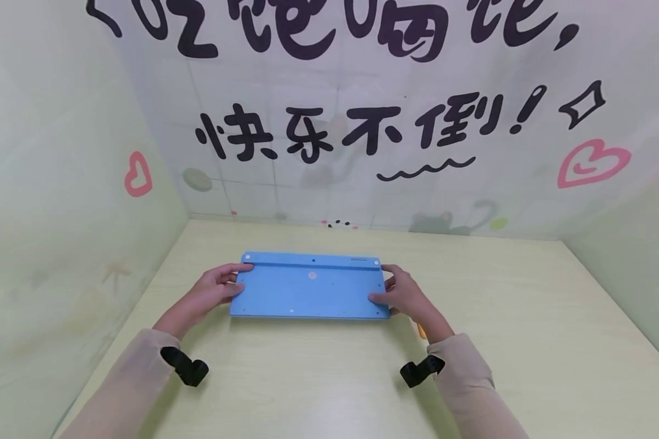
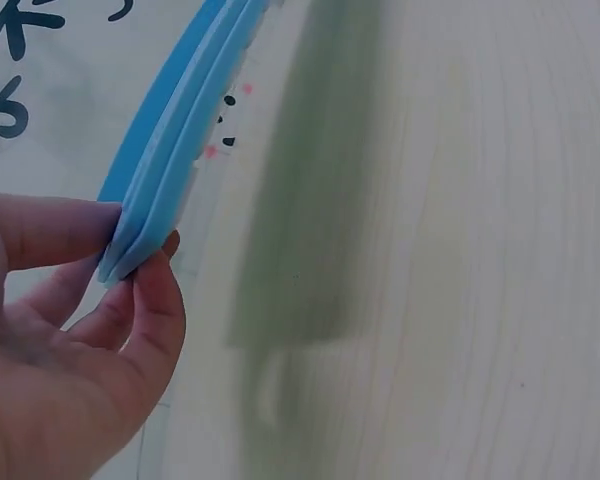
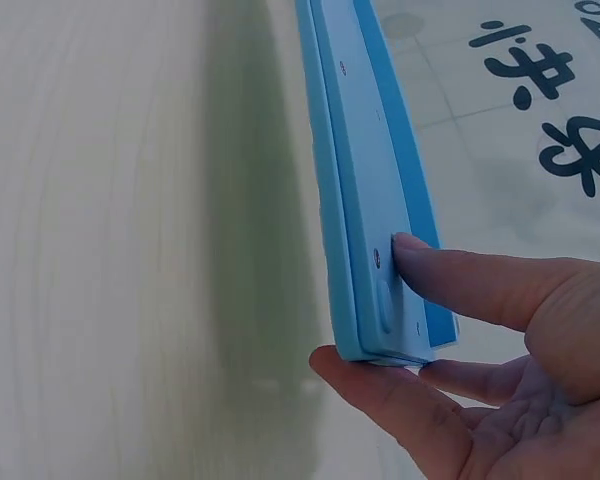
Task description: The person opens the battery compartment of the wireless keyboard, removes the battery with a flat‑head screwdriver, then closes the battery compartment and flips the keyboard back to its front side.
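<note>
Apparently a two-handed holding step: blue panel [image 1: 285, 292] tilted, off the desk [image 1: 307, 378], left hand [image 1: 211, 289] and right hand [image 1: 406, 296] fingers [image 3: 390, 400] clamped on opposite ends. From here, next move probably calls for both moving together.

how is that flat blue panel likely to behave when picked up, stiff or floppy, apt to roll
The blue panel is probably stiff: held by the left hand and right hand at its short ends, it shows no sag. Being flat and rectangular, it seems unlikely to roll.
</note>
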A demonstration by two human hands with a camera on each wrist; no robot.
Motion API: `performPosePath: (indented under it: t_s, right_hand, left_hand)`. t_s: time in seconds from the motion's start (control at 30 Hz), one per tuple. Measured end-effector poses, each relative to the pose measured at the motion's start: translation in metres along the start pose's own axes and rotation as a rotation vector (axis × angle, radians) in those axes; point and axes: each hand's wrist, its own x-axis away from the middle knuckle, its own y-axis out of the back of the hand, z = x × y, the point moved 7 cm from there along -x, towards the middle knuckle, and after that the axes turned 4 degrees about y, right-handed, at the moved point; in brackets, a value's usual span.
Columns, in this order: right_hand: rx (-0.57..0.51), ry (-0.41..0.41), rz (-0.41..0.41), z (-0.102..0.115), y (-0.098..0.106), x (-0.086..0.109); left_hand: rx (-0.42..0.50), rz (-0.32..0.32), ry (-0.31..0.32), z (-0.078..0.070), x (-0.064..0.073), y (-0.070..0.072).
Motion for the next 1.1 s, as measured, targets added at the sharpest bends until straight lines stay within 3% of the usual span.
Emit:
performPosePath:
  t_s: [0.2, 0.5, 0.87, 1.1]
  right_hand:
    - [0.011, -0.001, 0.019, -0.002, -0.005, 0.002]
    - [0.015, -0.019, 0.037, -0.01, -0.014, -0.002]
    - [0.073, -0.03, 0.027, -0.013, -0.024, -0.001]
    - [0.121, -0.047, 0.006, -0.014, -0.025, -0.003]
  left_hand:
    - [-0.1, 0.027, -0.023, 0.004, -0.002, 0.0]
    - [-0.236, -0.067, 0.011, 0.012, -0.003, 0.002]
    - [-0.276, -0.128, 0.072, 0.023, -0.003, 0.004]
    - [-0.282, -0.147, 0.071, 0.027, -0.003, 0.003]
